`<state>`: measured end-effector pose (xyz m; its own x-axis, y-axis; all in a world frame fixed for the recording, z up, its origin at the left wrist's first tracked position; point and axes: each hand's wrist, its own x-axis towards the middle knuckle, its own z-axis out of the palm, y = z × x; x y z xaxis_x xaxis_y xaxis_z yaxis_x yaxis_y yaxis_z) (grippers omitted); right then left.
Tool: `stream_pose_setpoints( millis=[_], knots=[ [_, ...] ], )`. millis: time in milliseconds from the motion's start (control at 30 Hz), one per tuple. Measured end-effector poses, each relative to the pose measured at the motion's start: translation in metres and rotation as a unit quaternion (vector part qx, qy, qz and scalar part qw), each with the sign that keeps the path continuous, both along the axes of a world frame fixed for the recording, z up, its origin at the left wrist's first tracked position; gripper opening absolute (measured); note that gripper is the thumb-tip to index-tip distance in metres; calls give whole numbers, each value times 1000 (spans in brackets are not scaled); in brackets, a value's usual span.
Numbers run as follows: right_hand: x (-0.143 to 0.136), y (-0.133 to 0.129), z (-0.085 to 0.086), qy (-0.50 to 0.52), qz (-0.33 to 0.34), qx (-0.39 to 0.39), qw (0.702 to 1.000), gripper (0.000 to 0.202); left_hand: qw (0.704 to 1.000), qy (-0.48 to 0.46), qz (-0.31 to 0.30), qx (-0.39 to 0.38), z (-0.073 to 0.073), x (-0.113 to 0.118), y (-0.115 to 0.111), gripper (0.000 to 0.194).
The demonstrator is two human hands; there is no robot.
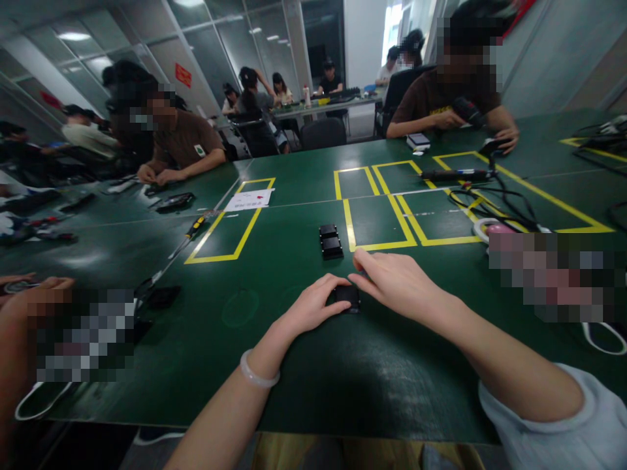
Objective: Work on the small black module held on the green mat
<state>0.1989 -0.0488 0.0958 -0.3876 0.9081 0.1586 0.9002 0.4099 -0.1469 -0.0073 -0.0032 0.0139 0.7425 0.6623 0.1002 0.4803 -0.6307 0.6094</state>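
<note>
A small black square block (349, 297) lies on the green table just in front of me. My left hand (321, 301) holds it from the left, thumb along its near side and fingers at its far edge. Close above the block's far right corner is my right hand (392, 273), its fingers curled in and its thumb pressed toward them. Whatever is between those fingertips, if anything, is too small to make out. A little beyond both hands stand black blocks (330, 241) of similar look, set close together in a short row.
Yellow tape rectangles (382, 247) mark the green table (294, 385). An electric screwdriver (455, 175) with cables lies at the back right; a yellow-black screwdriver (196, 226) is at the left. A paper sheet (249, 198) lies farther back. Co-workers sit across and at my left.
</note>
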Motion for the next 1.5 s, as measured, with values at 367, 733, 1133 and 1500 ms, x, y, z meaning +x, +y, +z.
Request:
stream_pose_setpoints(
  millis=[367, 733, 1133, 1500],
  knots=[
    [2, 0, -1, 20, 30, 2, 999, 11, 1000, -7, -5, -10, 2, 0, 0, 33],
    [0, 3, -4, -12, -3, -3, 1000, 17, 1000, -8, -2, -5, 0, 0, 0, 33],
    [-2, 1, -3, 1, 2, 7, 1000, 17, 1000, -2, 1, 2, -3, 0, 0, 34],
    [0, 1, -2, 13, 6, 5, 1000, 14, 1000, -6, -1, -11, 1, 0, 0, 33]
  ],
)
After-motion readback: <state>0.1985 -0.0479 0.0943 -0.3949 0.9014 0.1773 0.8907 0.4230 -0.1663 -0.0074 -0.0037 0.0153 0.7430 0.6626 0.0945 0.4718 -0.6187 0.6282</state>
